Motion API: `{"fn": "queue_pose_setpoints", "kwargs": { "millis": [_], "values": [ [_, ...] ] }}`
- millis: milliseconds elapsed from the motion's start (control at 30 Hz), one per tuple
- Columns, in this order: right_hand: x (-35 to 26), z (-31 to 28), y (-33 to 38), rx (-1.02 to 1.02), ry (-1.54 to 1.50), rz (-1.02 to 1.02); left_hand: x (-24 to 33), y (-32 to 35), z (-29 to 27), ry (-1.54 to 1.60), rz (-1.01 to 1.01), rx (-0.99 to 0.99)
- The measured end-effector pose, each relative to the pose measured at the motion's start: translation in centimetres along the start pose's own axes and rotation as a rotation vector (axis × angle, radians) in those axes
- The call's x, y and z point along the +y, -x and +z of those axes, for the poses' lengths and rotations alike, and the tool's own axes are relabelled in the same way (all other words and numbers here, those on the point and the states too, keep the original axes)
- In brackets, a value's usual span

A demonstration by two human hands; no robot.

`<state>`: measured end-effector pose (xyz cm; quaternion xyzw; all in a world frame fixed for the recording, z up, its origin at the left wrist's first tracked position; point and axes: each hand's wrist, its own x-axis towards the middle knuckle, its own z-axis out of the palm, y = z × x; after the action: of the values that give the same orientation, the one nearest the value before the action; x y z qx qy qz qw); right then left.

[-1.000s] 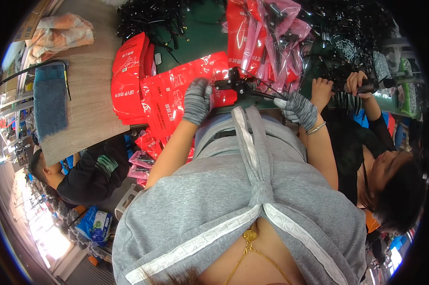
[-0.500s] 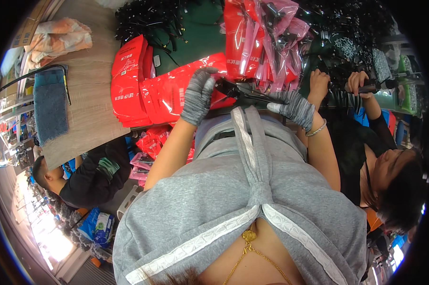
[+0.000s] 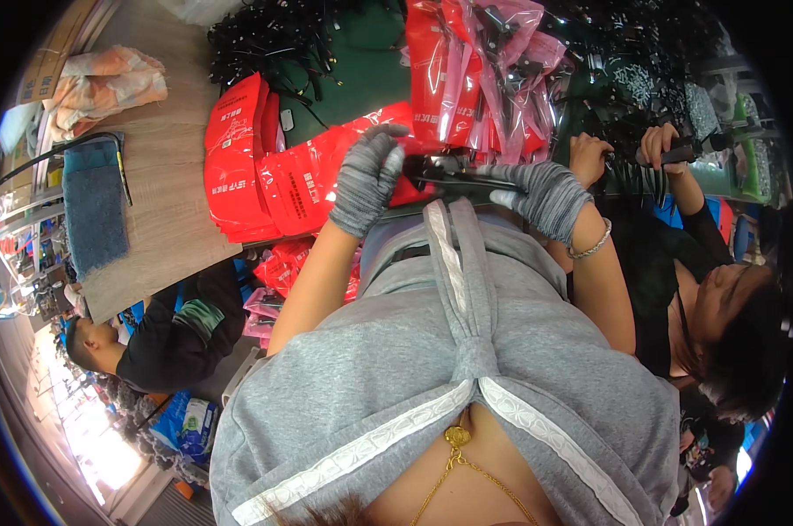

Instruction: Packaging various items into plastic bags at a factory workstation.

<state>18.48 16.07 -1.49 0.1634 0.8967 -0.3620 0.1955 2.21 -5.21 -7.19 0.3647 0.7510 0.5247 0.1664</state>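
Nearest: black part [image 3: 440,172], lying roughly level between the two gloved hands at the table's near edge; its outline is blurred. Right hand [image 3: 544,200] has fingers closed on its right end, which presumably leaves the left end free. Left hand [image 3: 364,182] is half curled, thumb near the part's left end, over the red pouches [image 3: 304,188]; cannot tell whether it grips a pouch edge. Those pouches lie overlapped, probably for easy picking, beside a red pouch stack [image 3: 236,162]. Farther: pink and red bags [image 3: 489,74] piled together beyond the part; black cables [image 3: 269,48] heaped on the green tabletop [image 3: 370,57], seemingly kept off the near working strip.
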Motion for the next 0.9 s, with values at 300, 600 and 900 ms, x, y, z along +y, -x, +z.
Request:
{"fn": "queue_pose_setpoints", "kwargs": {
  "millis": [300,600,900],
  "values": [
    [-1.2,-0.6,-2.4,-0.047,-0.423,0.002,4.2,-2.4,-1.4,-0.289,0.289,-0.147],
    [-2.8,-0.3,-1.8,0.009,-0.292,-0.085,4.9,-3.8,0.0,-0.438,0.350,-0.115],
    [-5.3,-1.1,-2.0,0.227,0.189,-0.237,4.3,-5.3,-3.9,-0.285,0.158,0.127]
  ]
}}
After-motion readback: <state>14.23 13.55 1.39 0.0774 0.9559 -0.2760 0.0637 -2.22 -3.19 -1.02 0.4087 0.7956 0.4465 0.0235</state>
